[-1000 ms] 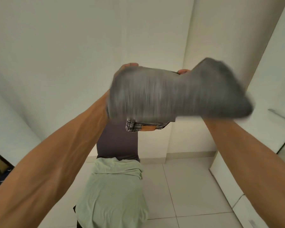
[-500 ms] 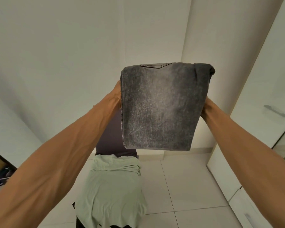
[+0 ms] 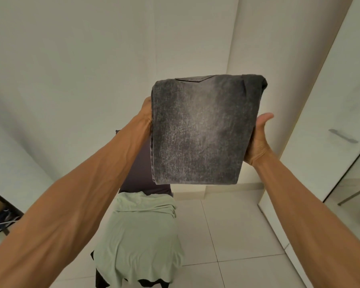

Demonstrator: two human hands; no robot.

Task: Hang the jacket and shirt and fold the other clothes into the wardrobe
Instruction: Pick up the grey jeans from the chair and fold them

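Both arms are reaching forward and up. The left hand (image 3: pixel 147 110) is pressing against the left edge of the folded grey jeans (image 3: pixel 200 132), with its fingers hidden behind the cloth, so I cannot tell their curl. The jeans are sitting between the hands as a neat, faded rectangle, a pocket flap showing on top. The right hand (image 3: pixel 258 142) is cupping the right edge, thumb sticking up free, fingers likewise hidden. Below the left hand, a pale green garment (image 3: pixel 141 235) is lying draped.

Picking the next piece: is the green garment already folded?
No: the green garment lies spread open and draped, not folded, below the jeans.
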